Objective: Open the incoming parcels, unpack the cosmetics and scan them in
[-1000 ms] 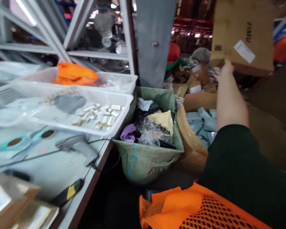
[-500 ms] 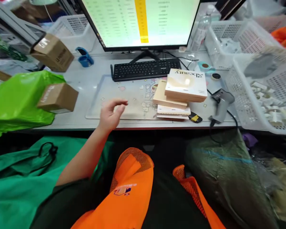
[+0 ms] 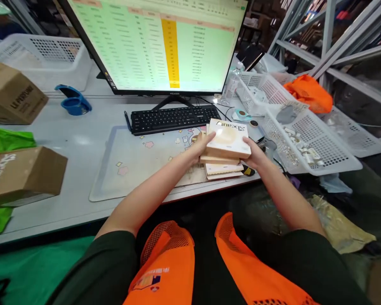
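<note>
A white box with "beauty" lettering (image 3: 229, 137) lies on top of a small stack. My left hand (image 3: 203, 143) grips its left side, with the thumb at the upper edge. On the opposite side, my right hand (image 3: 254, 155) is closed around the box, thumb near its top corner. The fingers of both hands are partly hidden beside and behind it. Below are a tan box (image 3: 220, 160) and flat white cartons (image 3: 224, 170). A black and yellow object (image 3: 248, 170) sits just right of the stack.
A keyboard (image 3: 174, 118) and monitor (image 3: 168, 51) stand behind the desk mat (image 3: 127, 169). White baskets (image 3: 333, 159) line the right side, partly hiding a scanner (image 3: 268, 146). At left are brown cartons (image 3: 34, 173) and a blue lidded container (image 3: 74, 106).
My left hand has moved right from over the mat onto the white box. My right hand has come into view on its other side. The camera view has turned.
</note>
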Demonstrator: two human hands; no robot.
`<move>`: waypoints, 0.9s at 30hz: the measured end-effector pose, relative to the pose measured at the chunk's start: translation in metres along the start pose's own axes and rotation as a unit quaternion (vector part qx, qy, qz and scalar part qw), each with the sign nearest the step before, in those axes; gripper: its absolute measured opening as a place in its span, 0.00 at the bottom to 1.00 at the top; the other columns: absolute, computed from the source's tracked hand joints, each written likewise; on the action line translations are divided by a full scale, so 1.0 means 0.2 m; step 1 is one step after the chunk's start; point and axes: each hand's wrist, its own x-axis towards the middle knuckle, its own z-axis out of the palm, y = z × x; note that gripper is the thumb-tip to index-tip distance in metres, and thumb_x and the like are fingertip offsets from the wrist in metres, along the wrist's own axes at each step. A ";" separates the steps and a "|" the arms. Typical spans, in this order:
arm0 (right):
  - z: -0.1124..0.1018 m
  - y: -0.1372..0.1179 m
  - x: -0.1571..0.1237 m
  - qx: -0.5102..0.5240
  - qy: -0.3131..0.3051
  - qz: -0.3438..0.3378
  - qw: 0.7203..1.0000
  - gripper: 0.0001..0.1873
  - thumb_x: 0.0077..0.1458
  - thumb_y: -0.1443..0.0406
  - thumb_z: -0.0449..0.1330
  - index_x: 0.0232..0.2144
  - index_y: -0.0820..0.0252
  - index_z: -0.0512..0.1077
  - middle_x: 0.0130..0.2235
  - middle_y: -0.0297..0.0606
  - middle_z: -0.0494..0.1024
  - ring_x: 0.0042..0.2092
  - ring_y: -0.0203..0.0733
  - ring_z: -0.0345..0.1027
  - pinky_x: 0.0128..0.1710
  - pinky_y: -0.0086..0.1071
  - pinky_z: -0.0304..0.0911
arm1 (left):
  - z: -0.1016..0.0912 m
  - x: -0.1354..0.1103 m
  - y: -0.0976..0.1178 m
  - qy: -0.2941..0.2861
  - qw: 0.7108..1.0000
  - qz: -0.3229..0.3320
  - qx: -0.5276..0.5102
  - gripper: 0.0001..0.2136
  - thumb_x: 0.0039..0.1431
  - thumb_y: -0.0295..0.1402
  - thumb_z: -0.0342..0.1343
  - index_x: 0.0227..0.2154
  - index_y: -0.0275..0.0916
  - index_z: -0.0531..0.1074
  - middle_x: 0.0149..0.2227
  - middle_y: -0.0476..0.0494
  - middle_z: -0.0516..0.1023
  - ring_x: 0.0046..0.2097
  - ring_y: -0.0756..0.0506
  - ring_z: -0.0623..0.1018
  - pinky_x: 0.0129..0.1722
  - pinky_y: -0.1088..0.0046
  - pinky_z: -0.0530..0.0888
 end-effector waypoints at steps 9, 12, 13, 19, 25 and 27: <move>0.51 0.19 -0.12 0.020 -0.179 -0.096 0.979 0.37 0.58 0.50 0.68 0.67 0.46 0.65 0.66 0.36 0.77 0.68 0.55 0.70 0.71 0.54 0.66 | -0.53 -0.38 -0.05 0.030 0.991 0.040 -0.126 0.41 0.57 0.40 0.69 0.72 0.41 0.62 0.64 0.36 0.80 0.65 0.32 0.79 0.71 0.54 0.72; 0.69 0.16 -0.08 0.023 -0.234 -0.055 0.970 0.35 0.62 0.43 0.62 0.65 0.49 0.68 0.64 0.38 0.79 0.69 0.58 0.68 0.70 0.57 0.67 | -0.65 -0.47 -0.02 0.101 0.984 0.048 -0.136 0.33 0.64 0.42 0.64 0.69 0.37 0.66 0.63 0.34 0.80 0.67 0.32 0.77 0.70 0.54 0.73; 0.75 0.14 -0.07 0.020 -0.253 -0.048 0.966 0.36 0.63 0.40 0.59 0.65 0.50 0.70 0.63 0.39 0.80 0.69 0.59 0.67 0.70 0.58 0.67 | -0.68 -0.48 0.00 0.121 0.981 0.060 -0.140 0.31 0.65 0.42 0.62 0.68 0.37 0.67 0.64 0.34 0.79 0.67 0.32 0.77 0.70 0.54 0.74; 0.94 -0.07 -0.07 -0.026 -0.318 -0.116 0.941 0.38 0.65 0.40 0.54 0.70 0.48 0.67 0.65 0.35 0.78 0.69 0.59 0.66 0.70 0.59 0.64 | -0.80 -0.50 0.16 0.155 0.975 0.082 -0.135 0.20 0.70 0.42 0.54 0.56 0.36 0.76 0.63 0.39 0.80 0.68 0.35 0.76 0.67 0.56 0.77; 0.95 -0.11 -0.19 -0.038 -0.392 -0.265 0.880 0.47 0.63 0.42 0.62 0.78 0.36 0.52 0.77 0.23 0.58 0.77 0.56 0.52 0.77 0.57 0.51 | -0.83 -0.47 0.19 0.100 0.969 0.201 -0.100 0.35 0.48 0.50 0.73 0.58 0.42 0.75 0.68 0.40 0.75 0.70 0.35 0.73 0.66 0.57 0.78; 0.92 -0.10 -0.24 -0.069 -0.399 -0.311 0.860 0.47 0.64 0.43 0.63 0.78 0.35 0.51 0.79 0.21 0.53 0.79 0.55 0.47 0.79 0.55 0.46 | -0.82 -0.46 0.17 0.099 0.970 0.208 -0.071 0.39 0.44 0.57 0.73 0.57 0.43 0.75 0.67 0.38 0.76 0.70 0.34 0.74 0.64 0.52 0.79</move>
